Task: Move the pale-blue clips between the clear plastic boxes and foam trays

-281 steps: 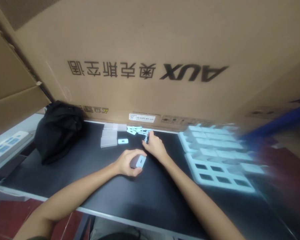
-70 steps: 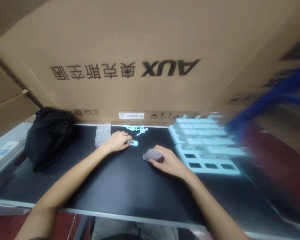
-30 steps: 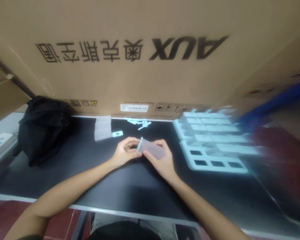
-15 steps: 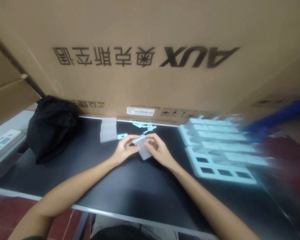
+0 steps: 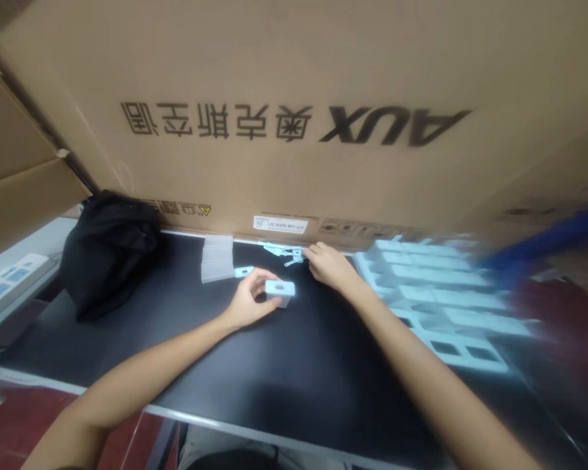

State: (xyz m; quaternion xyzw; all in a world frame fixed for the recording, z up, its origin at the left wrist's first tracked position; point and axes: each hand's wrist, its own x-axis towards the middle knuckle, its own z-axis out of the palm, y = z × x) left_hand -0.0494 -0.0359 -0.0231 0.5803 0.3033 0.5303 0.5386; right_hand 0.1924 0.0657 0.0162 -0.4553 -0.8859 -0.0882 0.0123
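Note:
My left hand [image 5: 247,303] is closed around a small translucent box with a light-blue cap [image 5: 281,288]; the cap faces up and shows an oval slot. Farther back, my right hand [image 5: 330,266] has its fingertips pinched at the right end of a small pile of thin light-blue plastic pieces [image 5: 277,249]. The fingers partly hide what they grip, which looks like one of those pieces. Left of the pile stands a row of translucent boxes [image 5: 217,260]. Beside that row lies a loose light-blue cap [image 5: 244,271] with a slot, close to my left fingers.
Light-blue trays [image 5: 451,346] with square openings and several upright blocks stand at the right, blurred. A black cloth bag [image 5: 110,254] sits at the left, near a white power strip [image 5: 17,277]. A large cardboard box [image 5: 294,176] walls off the back of the black table [image 5: 255,372].
My right hand has let go of the translucent box and moved back to the light-blue pieces. My left hand still holds the box, now turned with its slotted cap facing up.

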